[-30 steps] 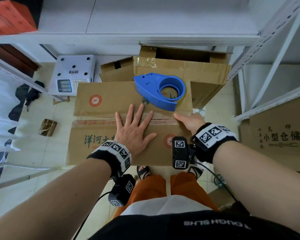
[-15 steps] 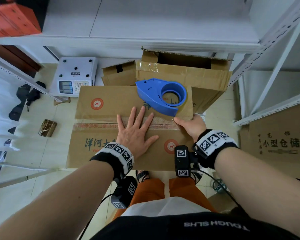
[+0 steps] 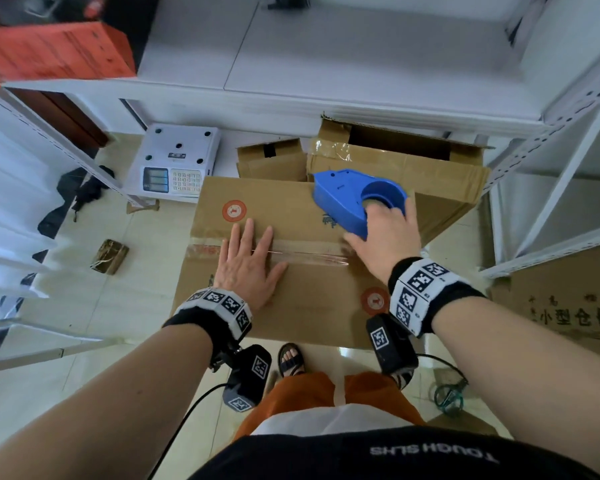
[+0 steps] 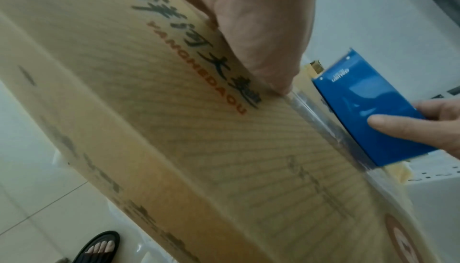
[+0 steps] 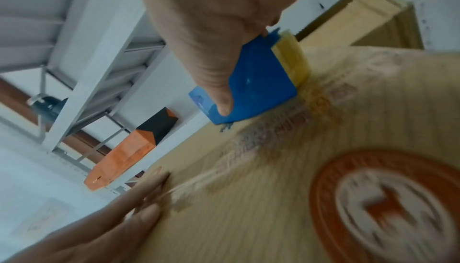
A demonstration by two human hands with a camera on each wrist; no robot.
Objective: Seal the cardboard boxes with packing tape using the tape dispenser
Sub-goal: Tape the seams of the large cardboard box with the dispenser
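A brown cardboard box [image 3: 302,306] with red round logos stands in front of me, flaps closed and a clear tape strip [image 3: 309,253] along its middle seam. My left hand [image 3: 246,265] lies flat on the seam with straight, spread fingers. A blue tape dispenser [image 3: 340,199] rests on the box's far right part. My right hand [image 3: 385,237] grips it, the thumb on its side wall [image 4: 368,110] and the fingers over its top. In the right wrist view the dispenser [image 5: 259,90] shows a yellowish tape roll [image 5: 291,60] behind the blue shell.
An open cardboard box [image 3: 413,168] and a smaller one [image 3: 271,161] stand just behind. A white scale [image 3: 177,161] sits on the floor at left, near a small bundle [image 3: 110,256]. White metal racks [image 3: 551,202] flank the right, with a printed box [image 3: 568,306] below.
My right hand left the box's right edge at the seam and moved up onto the blue dispenser, taking hold of it. The left hand stayed flat on the seam.
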